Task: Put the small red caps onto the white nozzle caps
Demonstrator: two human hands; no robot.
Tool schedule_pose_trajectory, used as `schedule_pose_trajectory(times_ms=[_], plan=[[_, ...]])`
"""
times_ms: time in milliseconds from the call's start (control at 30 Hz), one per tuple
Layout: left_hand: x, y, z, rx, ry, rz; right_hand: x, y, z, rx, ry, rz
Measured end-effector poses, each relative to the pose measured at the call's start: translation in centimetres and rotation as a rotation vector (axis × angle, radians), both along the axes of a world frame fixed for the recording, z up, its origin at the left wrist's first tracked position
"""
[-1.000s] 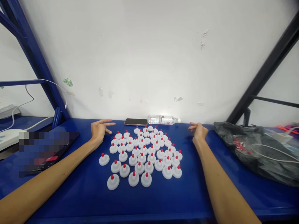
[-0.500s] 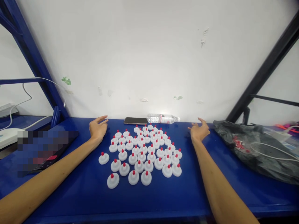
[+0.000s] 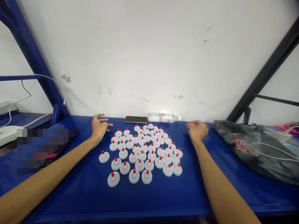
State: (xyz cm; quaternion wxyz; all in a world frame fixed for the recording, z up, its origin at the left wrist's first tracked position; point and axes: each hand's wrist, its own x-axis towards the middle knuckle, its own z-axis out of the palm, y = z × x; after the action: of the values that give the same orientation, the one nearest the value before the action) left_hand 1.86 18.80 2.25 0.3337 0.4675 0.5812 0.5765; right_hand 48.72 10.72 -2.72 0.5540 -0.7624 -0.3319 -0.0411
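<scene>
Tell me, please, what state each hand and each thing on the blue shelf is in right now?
left hand: open, holding nothing, beside the caps
right hand: loosely curled, holding nothing
white caps: upright, red tips up, clustered
water bottle: lying on its side, capped
phone: flat, screen dark
black bag: crumpled, slumped

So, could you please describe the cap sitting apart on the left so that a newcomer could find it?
On the blue table, find the cluster of white caps between the hands. The lone cap sits off the cluster's left edge, beside the left forearm, with bare table all round it.
</scene>
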Motion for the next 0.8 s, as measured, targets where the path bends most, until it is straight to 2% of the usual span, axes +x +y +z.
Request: schedule_pose_trajectory(times_ms=[167, 367, 600, 800], plan=[[-0.3, 0.2, 0.2, -0.06, -0.026, 0.008, -0.4, -0.2, 0.8, -0.097, 0.089, -0.048], [0.0, 0.2, 0.3, -0.11, -0.042, -0.069, -1.2, -0.5, 1.3, -0.131, 0.109, -0.032], [0.3, 0.3, -0.5, -0.139, -0.064, -0.136, -1.5, -0.8, 1.8, -0.111, 0.078, 0.031], [0.0, 0.5, -0.9, -0.146, -0.082, -0.139, -1.6, -1.0, 1.9, -0.134, 0.095, 0.018]])
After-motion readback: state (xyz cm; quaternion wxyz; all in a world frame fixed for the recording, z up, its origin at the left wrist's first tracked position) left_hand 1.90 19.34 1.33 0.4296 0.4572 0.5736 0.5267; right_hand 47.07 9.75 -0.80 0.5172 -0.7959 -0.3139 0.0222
